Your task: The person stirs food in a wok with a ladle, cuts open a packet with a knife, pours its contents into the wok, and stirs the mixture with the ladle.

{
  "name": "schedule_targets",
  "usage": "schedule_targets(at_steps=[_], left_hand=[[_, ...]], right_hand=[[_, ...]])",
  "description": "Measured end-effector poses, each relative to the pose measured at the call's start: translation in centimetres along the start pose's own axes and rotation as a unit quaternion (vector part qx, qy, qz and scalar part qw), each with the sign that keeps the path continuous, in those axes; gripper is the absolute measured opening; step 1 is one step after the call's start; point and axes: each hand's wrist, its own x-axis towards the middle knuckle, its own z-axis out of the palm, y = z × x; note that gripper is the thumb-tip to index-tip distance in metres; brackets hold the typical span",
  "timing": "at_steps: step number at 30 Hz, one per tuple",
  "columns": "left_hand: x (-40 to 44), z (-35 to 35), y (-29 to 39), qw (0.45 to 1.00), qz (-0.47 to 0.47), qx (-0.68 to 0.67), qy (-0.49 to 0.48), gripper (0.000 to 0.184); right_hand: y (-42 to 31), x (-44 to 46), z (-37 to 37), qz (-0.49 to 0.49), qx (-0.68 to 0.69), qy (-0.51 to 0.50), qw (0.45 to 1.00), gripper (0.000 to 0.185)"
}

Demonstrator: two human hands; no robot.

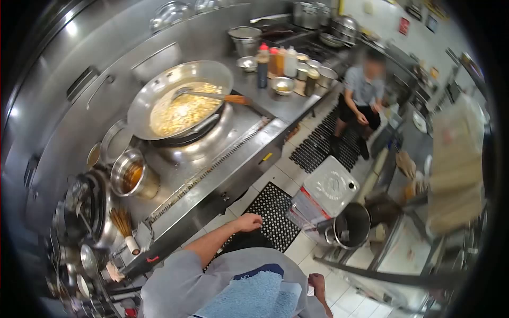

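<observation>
My left hand (248, 222) hangs loosely closed in front of me, over the black rubber mat, with nothing visible in it. My right hand (316, 282) is low at my side with its fingers curled in; a small white patch shows beside it, too small to name. On the stove to my left sits a large wok (140, 103) holding a pale liquid with yellowish pieces. A ladle with a wooden handle (236, 99) rests across it, its metal head in the food. Neither hand touches the wok or ladle.
A steel pot (151, 183) of orange-brown liquid and a bamboo brush (121, 222) stand on the left. Sauce bottles (290, 62) and bowls line the counter. A square tin (331, 185) and a deep pot (352, 228) are ahead right. Another person (365, 87) is farther back.
</observation>
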Motion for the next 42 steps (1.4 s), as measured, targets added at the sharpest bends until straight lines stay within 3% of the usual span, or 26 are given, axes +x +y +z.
schedule_targets(at_steps=[3,4,6,7,10,11,15,16,18,19,21,24,27,28,31,34,38,42], left_hand=[[0.0,-4.3,3.8,0.997,0.024,-0.058,0.047,0.022],[0.4,-5.4,4.1,0.994,0.047,-0.052,0.087,0.021],[1.4,-8.0,4.4,0.981,0.097,-0.03,0.164,0.019],[1.7,-9.5,4.7,0.969,0.118,-0.029,0.213,0.018],[1.2,-15.2,7.3,0.925,0.161,-0.014,0.344,0.015],[1.0,-17.2,7.9,0.908,0.163,-0.006,0.387,0.016],[-0.3,-23.9,9.6,0.821,0.166,0.07,0.542,0.02],[-0.6,-25.4,9.8,0.793,0.164,0.099,0.578,0.021],[-1.2,-28.0,10.0,0.77,0.141,0.132,0.607,0.026],[-1.4,-29.0,10.1,0.758,0.129,0.149,0.621,0.028],[-1.3,-30.3,10.0,0.767,0.052,0.181,0.613,0.038],[0.5,-31.1,8.4,0.78,-0.078,0.221,0.58,0.044],[1.8,-31.7,8.2,0.812,-0.164,0.206,0.52,0.038],[1.9,-31.8,8.7,0.8,-0.172,0.211,0.535,0.034],[2.6,-32.8,9.1,0.803,-0.204,0.208,0.52,0.032],[3.5,-33.1,8.5,0.78,-0.182,0.201,0.564,0.032],[3.4,-32.7,8.3,0.723,-0.135,0.234,0.635,0.033],[3.0,-32.9,8.7,0.717,-0.123,0.243,0.642,0.031]], right_hand=[[-9.8,3.8,0.5,-0.133,-0.057,-0.043,0.989,0.024],[-17.0,1.3,1.8,-0.203,-0.154,-0.011,0.967,0.028],[-23.3,5.3,3.8,-0.289,-0.129,-0.044,0.948,0.032],[-29.0,3.0,5.7,-0.288,-0.064,-0.081,0.952,0.039],[-42.6,0.0,11.1,-0.403,-0.056,-0.144,0.902,0.04],[-47.8,-3.4,12.6,-0.4,-0.072,-0.166,0.899,0.038],[-64.1,-10.6,19.4,-0.617,-0.056,-0.217,0.754,0.027],[-67.5,-13.0,21.5,-0.666,-0.077,-0.168,0.723,0.026],[-73.9,-16.4,25.6,-0.798,-0.181,-0.112,0.564,0.028],[-76.2,-17.3,27.9,-0.777,-0.239,-0.13,0.568,0.021],[-80.1,-15.1,31.9,-0.802,-0.393,-0.11,0.436,0.032],[-83.4,-13.2,36.1,-0.665,-0.646,-0.141,0.347,0.073],[-87.2,-8.0,38.1,-0.573,-0.673,-0.235,0.404,0.096],[-88.1,-7.2,38.3,-0.565,-0.689,-0.193,0.412,0.099],[-91.3,-2.6,40.1,-0.635,-0.661,-0.153,0.37,0.079],[-93.6,-5.7,41.5,-0.448,-0.595,-0.375,0.552,0.06],[-95.1,-6.4,43.0,-0.436,-0.508,-0.435,0.602,0.035],[-94.8,-5.6,49.5,-0.504,-0.441,-0.426,0.609,0.023]])
